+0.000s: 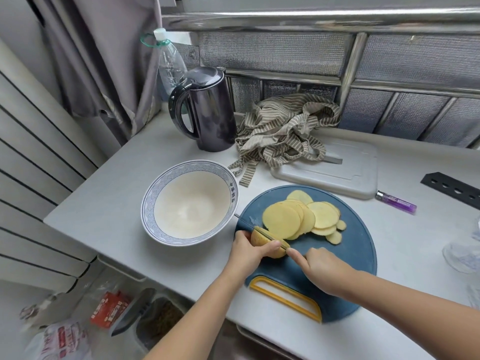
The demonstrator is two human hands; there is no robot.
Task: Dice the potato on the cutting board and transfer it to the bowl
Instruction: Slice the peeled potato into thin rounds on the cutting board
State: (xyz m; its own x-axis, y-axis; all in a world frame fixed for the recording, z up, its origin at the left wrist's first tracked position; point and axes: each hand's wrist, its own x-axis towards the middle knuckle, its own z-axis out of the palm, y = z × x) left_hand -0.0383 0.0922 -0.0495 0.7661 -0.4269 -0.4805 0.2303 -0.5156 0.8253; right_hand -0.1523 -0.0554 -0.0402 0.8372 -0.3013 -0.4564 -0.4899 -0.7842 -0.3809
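While the uncut end of the potato (259, 240) sits on the near-left part of the blue cutting board (350, 252), the left hand (249, 252) steadies it from above. Its grip is closed on the potato, with the fingertips curled over the top. The knife (246, 223) lies across the potato just beside those fingertips, its tip reaching past the board's left edge toward the bowl (191, 203). The right hand (322, 271) has its grip wrapped round the knife's handle, which is hidden beneath it, and its forefinger is stretched along the back of the blade.

Thin round slices (301, 219) lie fanned and overlapping on the far side of the blade, toward the board's middle and far edge. The board's yellow handle points toward the person.

The white bowl with a blue patterned rim stands on the pale worktop (109, 203) just left of the board, almost touching it. Behind the bowl stands a dark kettle (207, 113), with a clear plastic bottle (168, 63) beyond it. A crumpled striped cloth (283, 128) lies to the kettle's right, partly over a white board (337, 172). A purple lighter (396, 202) lies to the right of that board's near corner, and a black perforated strip (452, 189) is farther right.
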